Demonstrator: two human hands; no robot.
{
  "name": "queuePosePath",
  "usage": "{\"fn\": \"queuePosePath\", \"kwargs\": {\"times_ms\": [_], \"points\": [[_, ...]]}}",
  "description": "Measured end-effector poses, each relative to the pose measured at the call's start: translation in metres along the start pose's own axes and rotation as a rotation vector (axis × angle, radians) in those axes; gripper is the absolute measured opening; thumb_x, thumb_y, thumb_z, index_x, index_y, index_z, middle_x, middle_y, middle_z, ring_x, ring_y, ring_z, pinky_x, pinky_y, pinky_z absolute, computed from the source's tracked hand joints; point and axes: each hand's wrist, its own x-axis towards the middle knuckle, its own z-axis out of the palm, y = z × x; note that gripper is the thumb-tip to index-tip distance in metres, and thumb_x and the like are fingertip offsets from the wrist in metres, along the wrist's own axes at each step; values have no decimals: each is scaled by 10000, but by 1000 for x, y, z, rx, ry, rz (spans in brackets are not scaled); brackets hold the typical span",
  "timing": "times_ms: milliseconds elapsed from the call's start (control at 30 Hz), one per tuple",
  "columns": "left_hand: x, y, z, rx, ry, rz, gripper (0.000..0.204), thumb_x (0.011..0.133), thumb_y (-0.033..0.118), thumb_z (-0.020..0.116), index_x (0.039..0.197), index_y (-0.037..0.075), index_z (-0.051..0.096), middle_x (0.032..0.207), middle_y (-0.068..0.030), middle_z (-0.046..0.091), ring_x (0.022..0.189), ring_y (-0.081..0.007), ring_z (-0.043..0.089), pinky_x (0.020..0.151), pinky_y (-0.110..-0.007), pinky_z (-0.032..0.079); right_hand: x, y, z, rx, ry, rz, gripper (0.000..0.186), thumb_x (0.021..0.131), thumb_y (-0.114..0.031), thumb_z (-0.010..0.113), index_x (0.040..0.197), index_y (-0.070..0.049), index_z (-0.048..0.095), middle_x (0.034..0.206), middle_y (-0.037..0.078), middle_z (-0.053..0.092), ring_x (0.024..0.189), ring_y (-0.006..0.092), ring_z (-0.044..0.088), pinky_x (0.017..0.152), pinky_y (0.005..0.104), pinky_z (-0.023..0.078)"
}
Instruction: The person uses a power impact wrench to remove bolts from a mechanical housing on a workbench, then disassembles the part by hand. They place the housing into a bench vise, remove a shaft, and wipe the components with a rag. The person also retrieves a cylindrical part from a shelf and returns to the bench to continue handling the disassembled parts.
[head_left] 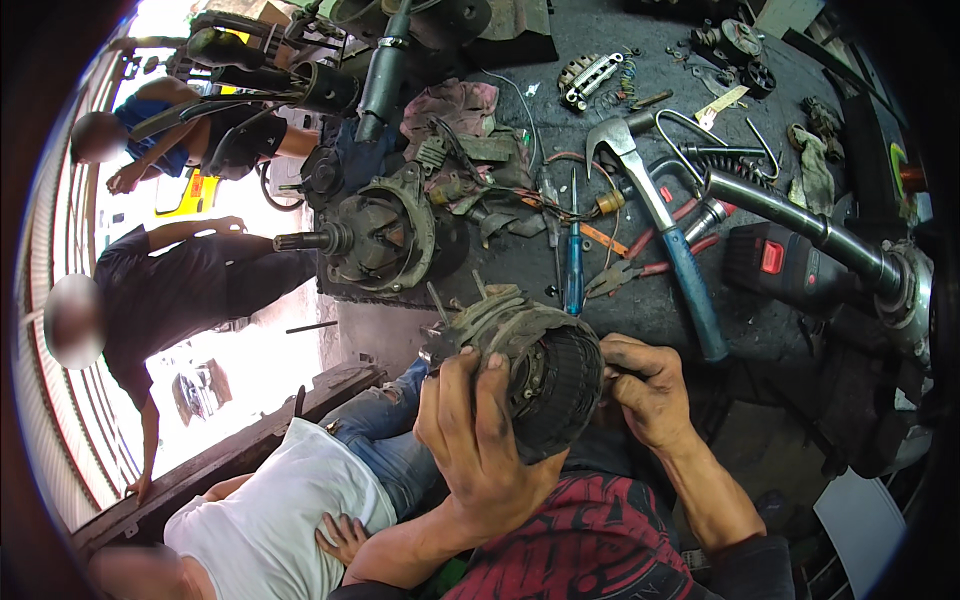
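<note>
My left hand [485,440] grips a dirty alternator housing [490,322] by its near left side, fingers wrapped over the rim. The dark ribbed ring of the stator [562,390] shows in its open side, which is turned toward me and to the right. My right hand [648,388] is closed in a pinch at the right edge of the stator; whatever its fingertips hold is hidden. Beyond the housing, on the bench, lies the alternator's other half, with a claw-pole rotor [375,238] and a splined shaft pointing left.
The dark bench [500,265] carries a hammer [655,215], a blue screwdriver [574,262], red-handled pliers [625,272], a cordless tool battery [775,258] and rags [450,105]. A steel tube [800,215] slants across the right. A person in a white shirt [285,500] is close at my left; two others stand farther off.
</note>
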Motion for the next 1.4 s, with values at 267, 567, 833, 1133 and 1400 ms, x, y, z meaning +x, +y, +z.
{"fn": "queuePosePath", "kwargs": {"times_ms": [267, 567, 833, 1133, 1400], "points": [[-3, 3, 4, 47, 80, 26, 697, 863, 362, 785, 1398, -24, 558, 1340, -283, 579, 1189, -423, 541, 992, -486, 423, 1, 12, 0, 230, 9, 39, 429, 830, 141, 550, 1230, 104, 702, 1008, 73, 633, 799, 127, 585, 707, 263, 474], [-8, 0, 8, 85, 63, 28, 651, 893, 381, 742, 1376, -24, 575, 1346, -269, 580, 1193, -426, 539, 991, -486, 414, 3, 23, 1, 331, 15, 84, 440, 801, 162, 515, 1205, 141, 689, 1012, 94, 636, 800, 142, 602, 710, 278, 480], [-9, -8, 12, 14, 55, -3, 716, 843, 367, 782, 1389, -31, 545, 1365, -265, 553, 1224, -422, 520, 1023, -492, 399, 5, 22, 0, 262, 22, 123, 445, 809, 158, 515, 1217, 137, 690, 1020, 90, 638, 805, 133, 610, 701, 271, 489], [-6, -22, 9, -201, -1, -157, 1005, 573, 304, 939, 1406, -14, 475, 1333, -227, 532, 1255, -426, 504, 1082, -537, 375, 11, -8, 7, -241, -37, -9, 327, 876, 75, 602, 1182, 100, 715, 899, 64, 634, 799, 134, 586, 722, 278, 465], [-11, -9, -6, -276, 60, -328, 998, 523, 245, 947, 1376, -4, 494, 1304, -203, 539, 1219, -424, 499, 1066, -525, 380, 19, -25, 7, -424, -169, -16, 302, 864, 32, 624, 1143, 94, 722, 905, 73, 667, 836, 169, 611, 772, 310, 480]]}}
